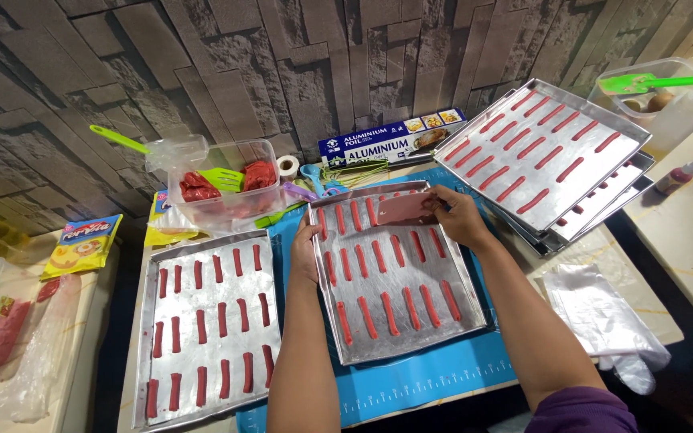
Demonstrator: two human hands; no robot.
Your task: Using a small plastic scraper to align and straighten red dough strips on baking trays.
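Observation:
A foil-lined metal tray (475, 309) lies before me on a blue mat (419, 381), carrying rows of short red dough sticks (389, 313). My left hand (305, 252) rests on the tray's left rim. At the tray's far edge my right hand (457, 216) grips a flat pinkish-red scraper-like piece (403, 210) held over the sticks.
A second tray of red sticks (206, 325) lies to the left. Stacked trays (551, 156) lean at the right. A clear tub with red dough and a green spatula (222, 188), a foil box (391, 140), plastic gloves (603, 317) and another container (671, 104) surround the mat.

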